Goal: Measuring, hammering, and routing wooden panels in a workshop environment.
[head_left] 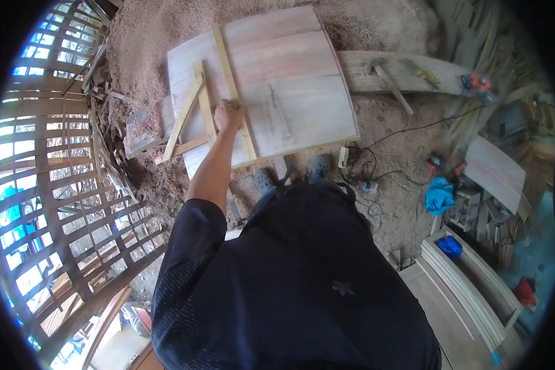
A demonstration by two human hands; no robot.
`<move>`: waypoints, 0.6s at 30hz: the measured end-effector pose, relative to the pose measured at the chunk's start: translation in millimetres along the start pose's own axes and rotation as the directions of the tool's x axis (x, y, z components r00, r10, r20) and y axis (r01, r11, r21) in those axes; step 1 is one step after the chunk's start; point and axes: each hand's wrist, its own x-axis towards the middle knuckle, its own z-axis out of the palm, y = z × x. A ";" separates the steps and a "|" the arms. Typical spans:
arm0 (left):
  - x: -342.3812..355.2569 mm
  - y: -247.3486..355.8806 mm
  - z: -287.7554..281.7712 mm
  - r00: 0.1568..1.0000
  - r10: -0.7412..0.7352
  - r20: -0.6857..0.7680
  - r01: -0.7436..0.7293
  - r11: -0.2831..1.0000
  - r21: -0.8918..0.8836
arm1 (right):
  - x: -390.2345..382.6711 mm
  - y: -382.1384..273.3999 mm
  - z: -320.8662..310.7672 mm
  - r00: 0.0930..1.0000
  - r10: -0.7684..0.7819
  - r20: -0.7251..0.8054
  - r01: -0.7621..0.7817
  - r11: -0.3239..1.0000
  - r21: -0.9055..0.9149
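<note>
My left hand (228,116) reaches out over a large pale panel with pinkish streaks (302,74). Its fingers are curled closed at a long narrow wooden strip (226,61) that lies across the panel. Just left of the hand lies a shorter wooden strip (204,102), and a slanted wooden strip (184,120) meets it near the top. A reddish wood piece (190,145) sits by their lower ends. Dark marks show on the panel right of the hand. My right hand is out of view.
A hammer (391,86) and a yellow-handled tool (427,75) rest on a plank (354,73) at right. Cables (367,166) and a power strip (343,157) lie near my feet. A wooden frame (475,290) stands lower right; a slatted wall (55,160) runs along the left.
</note>
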 end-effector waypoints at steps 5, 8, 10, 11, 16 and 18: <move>6.1 -21.1 -1.1 0.997 -0.054 -0.052 0.052 0.998 -0.041 | -9.2 -51.3 16.0 0.983 0.183 0.004 -0.181 0.967 0.178; 7.0 -19.4 6.8 0.998 -0.039 -0.045 0.036 0.997 -0.073 | -21.1 -57.5 6.9 0.993 0.095 -0.074 -0.092 0.995 0.047; 8.0 -13.6 11.8 0.999 -0.025 -0.024 0.022 0.994 -0.103 | -19.7 -45.1 -0.3 0.992 0.108 -0.065 -0.106 0.994 0.020; 5.4 -9.2 13.3 0.999 -0.028 0.022 0.031 0.988 -0.153 | -20.4 -39.7 -4.3 0.992 0.122 -0.041 -0.122 0.993 0.002; 6.1 -32.8 9.1 0.995 -0.036 0.090 0.058 0.968 -0.245 | -23.8 -49.4 0.5 0.980 0.191 -0.058 -0.179 0.970 0.165; 12.9 -56.5 11.1 0.995 0.037 -0.095 -0.071 0.917 -0.392 | -17.0 -64.3 1.5 0.984 0.165 -0.071 -0.143 0.959 0.245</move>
